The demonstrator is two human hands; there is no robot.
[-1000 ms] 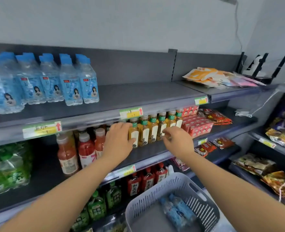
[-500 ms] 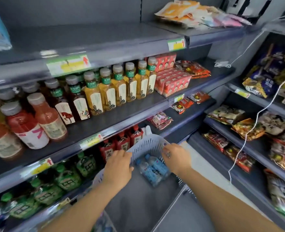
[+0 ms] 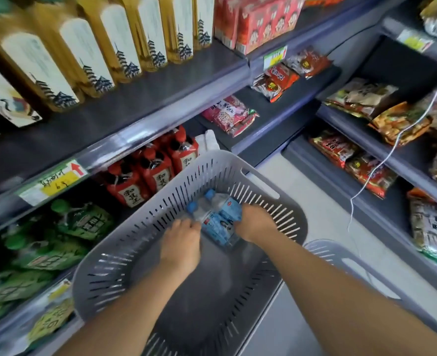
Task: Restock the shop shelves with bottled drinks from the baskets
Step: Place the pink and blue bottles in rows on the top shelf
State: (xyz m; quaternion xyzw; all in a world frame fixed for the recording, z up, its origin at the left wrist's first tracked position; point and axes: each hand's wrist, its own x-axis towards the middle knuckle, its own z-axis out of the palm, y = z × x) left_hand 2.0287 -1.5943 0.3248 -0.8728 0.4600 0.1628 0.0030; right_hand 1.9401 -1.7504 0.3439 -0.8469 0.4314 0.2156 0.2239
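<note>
Both arms stretched into basket (image 3: pixel 161 196), right hand (image 3: pixel 257 223) fingers (image 3: pixel 243 214) clamped on water bottle (image 3: pixel 225 205), left hand (image 3: pixel 180 244) grip unclear.

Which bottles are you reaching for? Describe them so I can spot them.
In the grey slotted basket in front of the shelves, two small water bottles lie between the left hand and right hand. They alone have blue caps and pale blue labels; nearby shelf bottles are red or green.
</note>
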